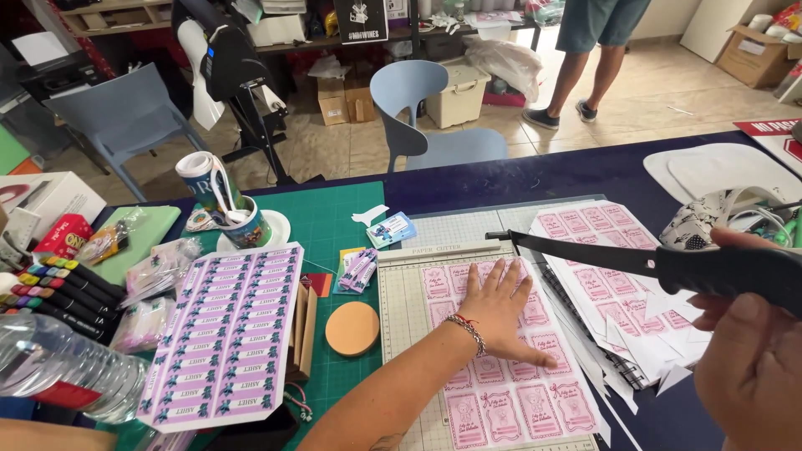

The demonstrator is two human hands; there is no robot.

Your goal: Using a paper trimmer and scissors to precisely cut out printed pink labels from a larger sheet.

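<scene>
Pink sheet (501, 367) | left hand (499, 311) flat | right hand (748, 359) grips raised cutter arm (635, 260)

We are looking down from head height at the paper cutter (468, 334) close below us. We are facing forward across the table (543, 179), taking in the room beyond.

Left hand (494, 311) pressed flat, fingers spread, on a printed sheet of pink rectangular labels (510, 367) lying on a gridded cream paper cutter board (401, 334). Right hand (748, 351) wrapped around the black handle of the cutter's raised blade arm (635, 260), held tilted above the sheet. Just right of the left hand, a stack of similar pink label sheets (597, 250). Left of it, a round cork coaster (352, 328) on a green cutting mat (330, 221), then a purple label sheet (227, 334).
</scene>
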